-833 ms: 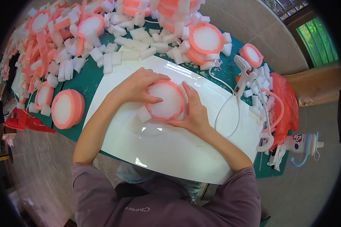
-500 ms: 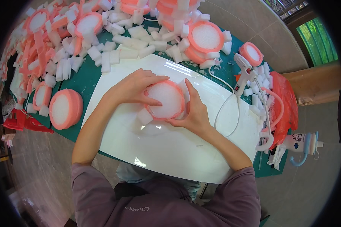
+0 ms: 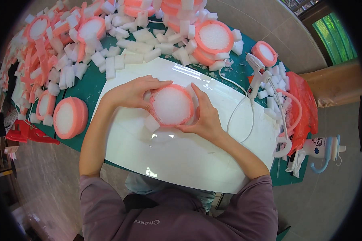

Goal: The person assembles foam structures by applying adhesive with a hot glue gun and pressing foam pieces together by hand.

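A round white foam disc [image 3: 171, 105] with a pink foam rim lies on the white board between my hands. My left hand [image 3: 132, 94] grips its left side, index finger along the far rim and thumb at the left edge. Curved around the right side is my right hand [image 3: 207, 119], with the thumb at the near rim and fingers toward the far right. A small white foam block [image 3: 151, 123] sits against the rim at the lower left. Another white block [image 3: 190, 90] shows at the far right of the rim, partly hidden by my right fingers.
A glue gun [image 3: 256, 74] with a white cord stands right of the white board [image 3: 181, 160]. White foam blocks [image 3: 145, 36] and pink-rimmed pieces pile up at the back and left. A thick pink-rimmed disc [image 3: 70, 117] stands at left; a red bag [image 3: 303, 108] and a bottle [image 3: 321, 148] are at right.
My left thumb has slid off the white face of the disc to its left rim. The right hand keeps its hold, and the disc lies nearly where it was.
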The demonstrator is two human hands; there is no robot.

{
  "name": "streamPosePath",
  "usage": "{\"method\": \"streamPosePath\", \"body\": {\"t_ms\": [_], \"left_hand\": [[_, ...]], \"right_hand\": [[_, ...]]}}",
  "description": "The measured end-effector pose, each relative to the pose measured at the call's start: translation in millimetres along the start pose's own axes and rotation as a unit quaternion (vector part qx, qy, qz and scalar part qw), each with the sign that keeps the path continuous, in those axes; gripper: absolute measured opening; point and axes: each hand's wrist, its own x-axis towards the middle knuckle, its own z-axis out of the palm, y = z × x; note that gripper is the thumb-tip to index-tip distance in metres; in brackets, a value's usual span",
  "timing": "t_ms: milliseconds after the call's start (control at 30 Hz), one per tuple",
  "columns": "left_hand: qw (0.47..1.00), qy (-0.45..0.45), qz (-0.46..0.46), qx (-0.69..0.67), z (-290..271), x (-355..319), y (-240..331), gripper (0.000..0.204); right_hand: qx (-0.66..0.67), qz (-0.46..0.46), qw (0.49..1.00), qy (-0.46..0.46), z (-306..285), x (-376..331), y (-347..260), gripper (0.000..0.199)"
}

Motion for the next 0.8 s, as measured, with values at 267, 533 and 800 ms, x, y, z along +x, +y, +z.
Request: {"method": "streamPosePath", "body": {"t_ms": [267,533,800], "left_hand": [[0.998,0.034,-0.017,-0.039,1.9,-0.6,3.6,0.081],[0.999,0.016,0.003,-0.041,-0.1,-0.1,3.1,0.066],[0.999,0.020,0.012,-0.030,-0.8,0.9,3.7,0.065]], "right_hand": [[-0.014,-0.050,0.998,0.033,3.0,0.5,6.3,0.095],[-0.019,-0.063,0.997,0.032,3.8,-1.5,11.5,0.071],[-0.027,-0.101,0.993,0.055,4.4,-2.2,13.4,0.066]]}}
